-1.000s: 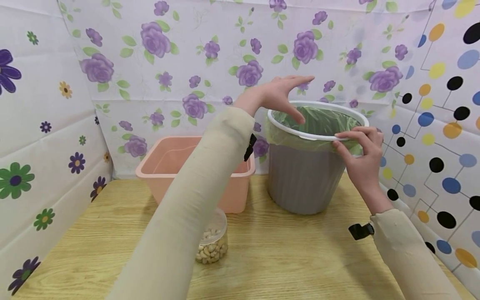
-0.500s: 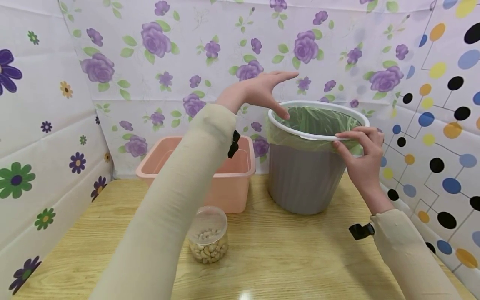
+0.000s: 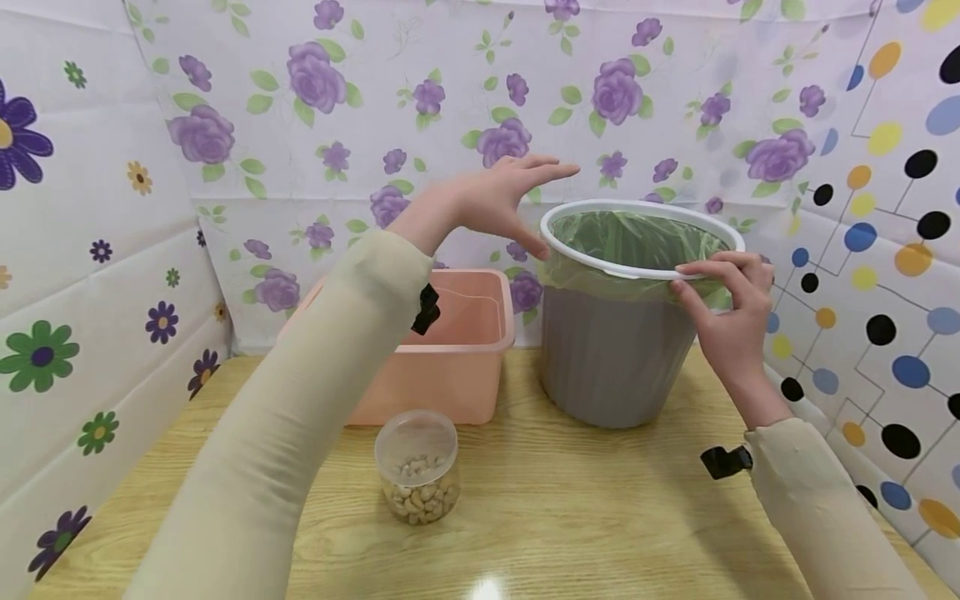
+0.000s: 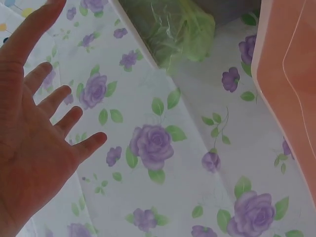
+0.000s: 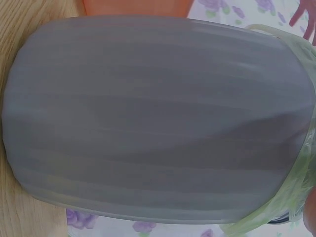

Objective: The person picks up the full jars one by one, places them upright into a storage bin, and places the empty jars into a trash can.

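Grey ribbed plastic bin (image 3: pixel 611 350) stands on the wooden table (image 3: pixel 570 508), lined with a thin green bag (image 3: pixel 637 242). Right hand (image 3: pixel 726 321) pinches its white rim ring (image 3: pixel 600 265). Left hand (image 3: pixel 495 200) hovers beside it, fingers spread, holding nothing. Risk: one-sided pull could tilt the bin or dislodge the liner.

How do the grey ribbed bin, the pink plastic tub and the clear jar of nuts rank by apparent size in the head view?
1. Grey ribbed plastic bin with green liner and pink rectangular plastic tub: too close to rank, since the left sleeve hides part of the tub.
2. Clear round plastic jar of nuts: clearly smallest, though nearest the camera.
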The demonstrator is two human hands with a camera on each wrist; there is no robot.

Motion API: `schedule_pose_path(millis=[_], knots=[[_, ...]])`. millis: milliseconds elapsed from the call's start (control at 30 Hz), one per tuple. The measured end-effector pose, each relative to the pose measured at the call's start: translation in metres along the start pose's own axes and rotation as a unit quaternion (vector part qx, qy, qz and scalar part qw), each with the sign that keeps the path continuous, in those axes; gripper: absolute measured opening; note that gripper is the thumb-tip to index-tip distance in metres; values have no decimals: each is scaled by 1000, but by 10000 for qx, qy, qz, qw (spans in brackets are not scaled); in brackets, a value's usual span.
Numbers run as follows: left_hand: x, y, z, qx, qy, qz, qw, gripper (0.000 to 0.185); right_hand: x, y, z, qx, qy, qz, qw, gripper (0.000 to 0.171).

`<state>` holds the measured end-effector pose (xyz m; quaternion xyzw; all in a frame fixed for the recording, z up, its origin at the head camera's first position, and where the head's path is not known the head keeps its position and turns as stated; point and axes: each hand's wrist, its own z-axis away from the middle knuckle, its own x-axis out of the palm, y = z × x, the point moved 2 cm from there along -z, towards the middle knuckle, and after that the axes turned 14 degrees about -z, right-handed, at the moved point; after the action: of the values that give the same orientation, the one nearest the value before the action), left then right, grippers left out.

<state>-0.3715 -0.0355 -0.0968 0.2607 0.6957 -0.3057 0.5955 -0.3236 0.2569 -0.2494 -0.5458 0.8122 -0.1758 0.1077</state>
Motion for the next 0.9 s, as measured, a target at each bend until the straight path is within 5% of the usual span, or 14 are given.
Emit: schedule_pose_path(millis=[367, 900], knots=[[19, 10, 26, 165, 524, 5, 9985, 91, -2, 7, 0, 54, 34, -4, 10000, 17], [44, -23, 81, -154, 1058, 473, 9931, 81, 0, 4, 1, 36, 53, -56, 10000, 16]])
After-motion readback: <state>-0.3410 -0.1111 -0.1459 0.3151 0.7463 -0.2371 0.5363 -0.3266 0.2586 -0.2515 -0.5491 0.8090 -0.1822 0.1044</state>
